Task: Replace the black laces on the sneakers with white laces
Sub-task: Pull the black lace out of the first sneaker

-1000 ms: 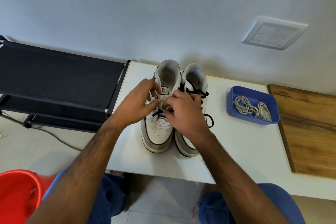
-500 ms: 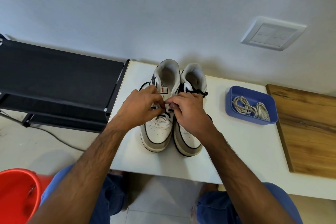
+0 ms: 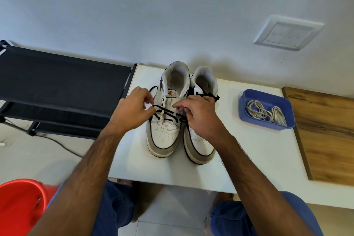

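A: Starting nearest the camera, what is cut off or hard to read?

B: The person's knees in blue trousers run off the bottom edge, and a red bucket (image 3: pixel 21 207) is clipped at the lower left corner. Both forearms reach up from there. The right hand (image 3: pixel 199 115) covers most of the lacing on the right sneaker (image 3: pixel 199 147), so only its toe, its collar and a knot of black lace near the top show.

A: And the hands themselves?

B: The left hand (image 3: pixel 132 111) has its fingers curled, pinching the black lace (image 3: pixel 166 114) at the left side of the left sneaker (image 3: pixel 164 130). The right hand is curled too, its fingertips at the same lace on the other side of the tongue; whether they truly pinch it is hard to tell, since the fingers hide the contact.

A: Where do the shoes sit, and which way do they point?

B: They stand side by side, touching, on the white table (image 3: pixel 249 159). Their long axes run toward and away from the person: toes near, heels toward the wall. The upper eyelets of the left sneaker are bare, with black lace crossing only the lower rows.

A: Farther off?

B: A blue tray (image 3: pixel 247 119) to the right holds the white laces (image 3: pixel 266 114) in a loose tangle. Beyond it lies a wooden board (image 3: pixel 325 136), cut by the right edge. A black rack (image 3: pixel 57 82) stands to the left, and a switch plate (image 3: pixel 287 32) is on the wall.
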A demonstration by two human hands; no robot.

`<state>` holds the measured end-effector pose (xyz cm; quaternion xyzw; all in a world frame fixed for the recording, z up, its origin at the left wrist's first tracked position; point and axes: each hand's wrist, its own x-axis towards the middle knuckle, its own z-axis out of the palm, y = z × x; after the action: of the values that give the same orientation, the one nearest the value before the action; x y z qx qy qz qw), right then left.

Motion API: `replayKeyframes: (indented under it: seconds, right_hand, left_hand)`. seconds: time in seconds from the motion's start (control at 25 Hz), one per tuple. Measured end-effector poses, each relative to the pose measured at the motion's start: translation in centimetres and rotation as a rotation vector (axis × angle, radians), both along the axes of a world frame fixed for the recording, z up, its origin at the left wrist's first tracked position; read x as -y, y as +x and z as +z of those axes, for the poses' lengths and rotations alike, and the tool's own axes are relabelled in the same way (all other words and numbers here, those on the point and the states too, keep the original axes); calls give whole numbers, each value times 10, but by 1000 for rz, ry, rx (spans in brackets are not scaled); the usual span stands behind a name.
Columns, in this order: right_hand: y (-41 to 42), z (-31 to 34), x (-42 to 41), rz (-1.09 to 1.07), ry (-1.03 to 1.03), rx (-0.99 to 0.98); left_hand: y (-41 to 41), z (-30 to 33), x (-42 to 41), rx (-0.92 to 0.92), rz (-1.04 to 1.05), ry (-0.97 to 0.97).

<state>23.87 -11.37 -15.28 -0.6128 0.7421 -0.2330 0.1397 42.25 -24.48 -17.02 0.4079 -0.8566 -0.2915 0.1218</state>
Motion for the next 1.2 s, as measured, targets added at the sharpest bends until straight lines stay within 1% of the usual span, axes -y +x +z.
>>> replayKeyframes:
  seconds: [0.08, 0.16, 0.24, 0.36, 0.52, 0.6, 0.64, 0.68, 0.72, 0.76, 0.8, 0.84, 0.88, 0.92, 0.96, 1.0, 1.04, 1.12, 1.16, 1.2]
  right_hand:
    - [-1, -2, -1, 16, -5, -1]
    - [-4, -3, -3, 30, -18, -5]
    - [-7, -6, -6, 38, -26, 2]
    - [-8, -12, -15, 22, -23, 28]
    - [-9, -16, -18, 30, -39, 42]
    - [-10, -15, -16, 34, -35, 51]
    - [-11, -15, -16, 33, -37, 59]
    - [-10, -15, -16, 31, -40, 66]
    - [-11, -15, -16, 29, -45, 73]
    - [-11, -15, -17, 28, -51, 78]
    - [-11, -16, -17, 26, -54, 84]
    - [-11, -15, -17, 24, -55, 89]
    - [-10, -15, -17, 23, -52, 94]
    - [-10, -15, -16, 22, -49, 96]
    - [-11, -15, -16, 21, -49, 97]
    - [-11, -15, -16, 20, -49, 96]
    - [-11, -15, -16, 21, -48, 94]
    - [-11, -15, -17, 28, -52, 87]
    - [-11, -15, -16, 32, -56, 84]
    - [-11, -16, -16, 33, -58, 82]
  left_hand:
    - [-6, 3, -7, -109, -168, -70]
    - [-12, 4, -12, -76, -290, -183]
    - [-16, 2, -13, -30, -321, -256]
    - [-17, -1, -10, -38, -298, -279]
    - [-16, 3, -7, -56, -364, -306]
    - [-8, 10, -1, -95, -296, -385]
    - [-3, 12, 4, -97, -215, -405]
    - [2, 10, 9, -72, -105, -384]
    - [6, 5, 13, -14, 28, -305]
    - [9, 0, 15, 46, 155, -169]
    - [12, -5, 16, 65, 238, -27]
    - [13, -9, 17, 29, 276, 73]
    - [12, -10, 16, -42, 271, 98]
    - [9, -7, 13, -133, 236, 81]
    - [5, -1, 8, -219, 162, 28]
    - [0, 6, 3, -261, 51, -40]
    - [-5, 11, -2, -235, -83, -119]
    - [-14, 11, -11, -68, -311, -268]
    - [-16, 7, -13, -3, -360, -298]
    - [-18, 6, -13, 23, -361, -288]
